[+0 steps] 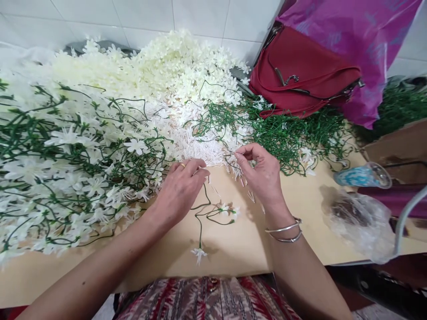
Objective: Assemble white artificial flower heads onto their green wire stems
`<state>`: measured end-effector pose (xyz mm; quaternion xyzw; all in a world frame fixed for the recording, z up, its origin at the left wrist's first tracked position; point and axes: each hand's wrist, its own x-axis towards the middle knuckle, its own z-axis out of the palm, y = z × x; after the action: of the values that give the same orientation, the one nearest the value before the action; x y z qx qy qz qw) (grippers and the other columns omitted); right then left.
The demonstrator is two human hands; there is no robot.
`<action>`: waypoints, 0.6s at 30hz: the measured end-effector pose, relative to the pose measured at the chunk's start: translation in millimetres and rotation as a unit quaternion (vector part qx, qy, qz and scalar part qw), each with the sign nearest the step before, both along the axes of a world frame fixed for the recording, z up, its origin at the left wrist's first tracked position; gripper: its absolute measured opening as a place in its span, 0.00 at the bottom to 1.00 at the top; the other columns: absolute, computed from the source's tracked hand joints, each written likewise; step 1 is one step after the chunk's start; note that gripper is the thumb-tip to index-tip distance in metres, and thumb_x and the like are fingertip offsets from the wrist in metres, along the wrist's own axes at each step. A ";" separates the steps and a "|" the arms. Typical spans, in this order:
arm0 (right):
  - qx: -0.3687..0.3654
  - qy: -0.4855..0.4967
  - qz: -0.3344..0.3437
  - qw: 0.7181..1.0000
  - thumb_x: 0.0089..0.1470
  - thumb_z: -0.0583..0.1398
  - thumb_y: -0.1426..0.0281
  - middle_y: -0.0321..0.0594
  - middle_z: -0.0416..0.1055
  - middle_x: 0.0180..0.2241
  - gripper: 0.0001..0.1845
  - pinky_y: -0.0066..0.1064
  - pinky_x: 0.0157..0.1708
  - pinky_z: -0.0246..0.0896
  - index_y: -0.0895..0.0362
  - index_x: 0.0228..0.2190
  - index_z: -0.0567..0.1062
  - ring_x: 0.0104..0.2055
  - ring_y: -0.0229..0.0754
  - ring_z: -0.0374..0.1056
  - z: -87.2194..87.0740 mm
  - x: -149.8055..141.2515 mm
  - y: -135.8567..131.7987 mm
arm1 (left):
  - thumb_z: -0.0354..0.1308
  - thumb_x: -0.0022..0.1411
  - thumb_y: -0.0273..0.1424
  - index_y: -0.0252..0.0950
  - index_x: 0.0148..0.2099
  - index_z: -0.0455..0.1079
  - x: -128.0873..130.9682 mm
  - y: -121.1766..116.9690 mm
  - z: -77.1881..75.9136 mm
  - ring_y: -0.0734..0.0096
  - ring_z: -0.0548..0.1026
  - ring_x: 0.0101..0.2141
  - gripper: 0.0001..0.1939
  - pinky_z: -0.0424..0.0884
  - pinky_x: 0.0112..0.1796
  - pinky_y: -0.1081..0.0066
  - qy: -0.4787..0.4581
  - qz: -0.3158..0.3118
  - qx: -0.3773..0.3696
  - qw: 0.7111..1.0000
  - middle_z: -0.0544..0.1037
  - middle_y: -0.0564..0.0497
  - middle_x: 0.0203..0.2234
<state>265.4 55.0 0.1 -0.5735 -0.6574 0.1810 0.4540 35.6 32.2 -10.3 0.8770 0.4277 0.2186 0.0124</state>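
On the smooth tan table (233, 258), frilly white flowers on wiry green stems (136, 146) spread left, cut off by the frame; the left hand (180, 189) curls above a thin stem (200, 222), its grip unclear; the right hand (258, 171) pinches a slender green strand (230, 153), its tip blurred.

Glossy, crinkled purple plastic of a bag (373, 58) rises behind a matt red handbag (307, 66) with shiny metal fittings; smooth metal bangles (287, 233), thin cloth-like white petals (136, 146), plastic-looking green stems (280, 142) and glossy wall tiles (200, 15) contrast with a smooth, matt tabletop (240, 249).
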 end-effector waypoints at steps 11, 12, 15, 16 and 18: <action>0.027 0.013 -0.022 0.999 0.61 0.63 0.71 0.36 0.76 0.34 0.03 0.36 0.41 0.65 0.53 0.33 0.77 0.36 0.43 0.71 -0.3 2.0 -0.3 | 0.52 0.76 0.24 0.32 0.51 0.74 15.9 36.0 9.5 0.57 0.79 0.47 0.10 0.71 0.47 0.59 -0.032 0.047 0.040 0.998 0.81 0.42 0.51; 0.031 0.009 -0.014 0.999 0.61 0.62 0.71 0.36 0.75 0.33 0.04 0.35 0.41 0.65 0.53 0.32 0.77 0.36 0.43 0.70 -0.8 1.0 -0.3 | 0.51 0.76 0.24 0.32 0.51 0.74 19.3 41.8 9.2 0.58 0.79 0.46 0.10 0.71 0.48 0.59 -0.032 0.054 0.039 0.997 0.81 0.42 0.51; 0.032 -0.006 0.004 0.999 0.61 0.61 0.73 0.34 0.74 0.30 0.07 0.35 0.40 0.64 0.53 0.31 0.76 0.33 0.42 0.70 -2.9 -2.1 0.3 | 0.50 0.77 0.24 0.33 0.50 0.75 31.8 59.0 6.4 0.58 0.79 0.46 0.11 0.71 0.47 0.60 -0.036 0.057 0.028 0.997 0.81 0.42 0.49; 0.030 -0.011 0.007 0.999 0.61 0.61 0.73 0.34 0.74 0.30 0.07 0.35 0.40 0.64 0.53 0.30 0.76 0.33 0.42 0.70 -3.5 -2.9 0.5 | 0.50 0.77 0.24 0.33 0.50 0.75 36.6 64.3 5.2 0.58 0.79 0.46 0.12 0.71 0.47 0.61 -0.037 0.049 0.024 0.998 0.82 0.42 0.48; 0.021 -0.016 0.011 1.000 0.61 0.61 0.74 0.35 0.74 0.30 0.07 0.35 0.39 0.64 0.53 0.31 0.76 0.34 0.42 0.70 -4.4 -4.0 0.8 | 0.49 0.77 0.23 0.33 0.49 0.75 46.9 74.1 3.2 0.58 0.78 0.46 0.12 0.70 0.47 0.61 -0.037 0.025 0.021 0.999 0.81 0.43 0.47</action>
<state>261.4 55.8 -4.3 -0.5593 -0.6746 0.1633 0.4532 82.5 106.3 -7.1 0.8573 0.4445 0.2597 0.0045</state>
